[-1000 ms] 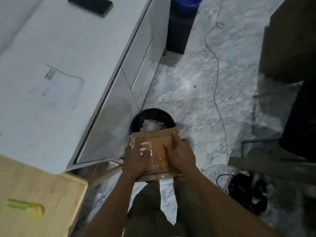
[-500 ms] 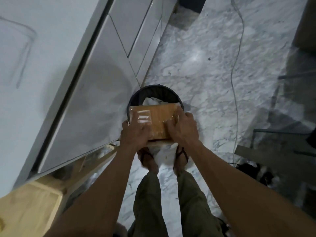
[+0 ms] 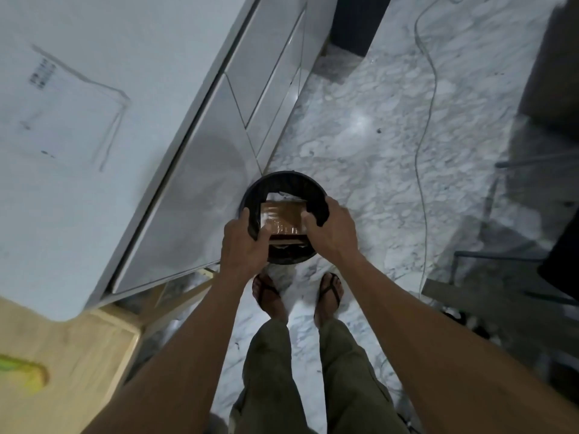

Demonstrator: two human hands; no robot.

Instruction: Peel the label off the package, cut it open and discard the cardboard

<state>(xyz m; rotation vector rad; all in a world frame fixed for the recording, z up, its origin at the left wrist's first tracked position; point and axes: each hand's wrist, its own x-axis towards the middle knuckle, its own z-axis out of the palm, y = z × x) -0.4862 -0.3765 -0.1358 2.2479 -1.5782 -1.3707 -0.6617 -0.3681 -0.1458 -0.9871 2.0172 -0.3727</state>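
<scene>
head view, centre of frame: the cardboard (image 3: 283, 218) is seen lying flat inside the round black bin (image 3: 283, 183) on the marble floor (image 3: 360, 136), over something white at the bin's far side. the left hand (image 3: 246, 242) is spread at the bin's left rim, thumb near the cardboard's left edge; the right hand (image 3: 332, 228) is spread at the right rim, fingers curled over it. whether the cardboard is gripped or already let go cannot be told. the cardboard is judged light and fairly stiff, with glossy tape on top that would be slippery; it is best taken by the two short edges, not the taped face. the discard step is judged nearly done. a white cabinet (image 3: 194, 183) fills the left of the frame.
</scene>
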